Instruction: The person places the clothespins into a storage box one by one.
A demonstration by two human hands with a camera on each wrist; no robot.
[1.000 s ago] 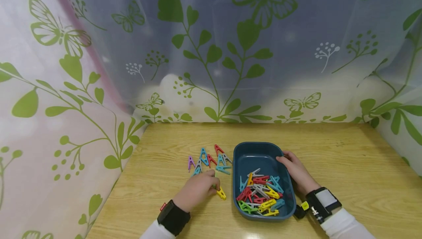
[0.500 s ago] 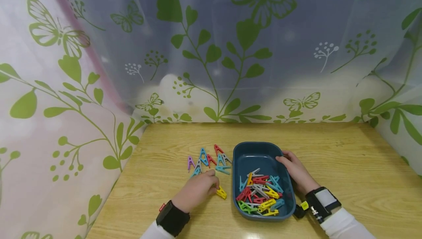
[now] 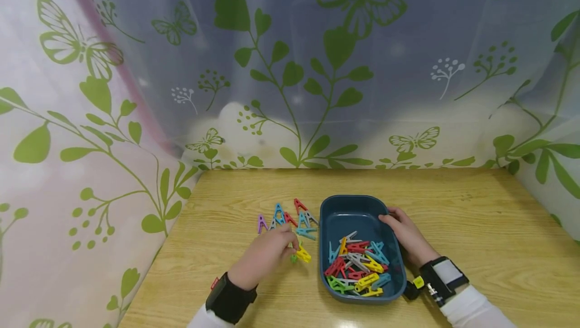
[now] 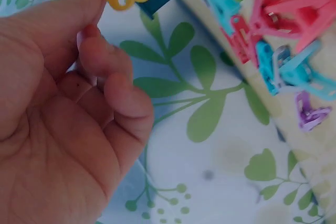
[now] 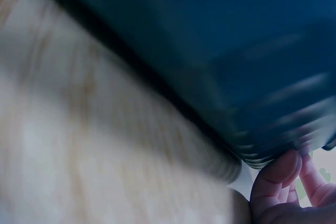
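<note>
since a second ago our left hand (image 3: 263, 257) has lifted the yellow clip (image 3: 302, 255) off the table (image 3: 453, 207), pinching it beside the loose clips (image 3: 285, 220); our right hand (image 3: 408, 235) grips the blue tray (image 3: 360, 207) rim, as before.

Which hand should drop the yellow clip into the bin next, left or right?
Left, most likely. The left hand already pinches the yellow clip just left of the blue bin. The right hand grips the bin's right rim, steadying it, and holds no clip.
</note>
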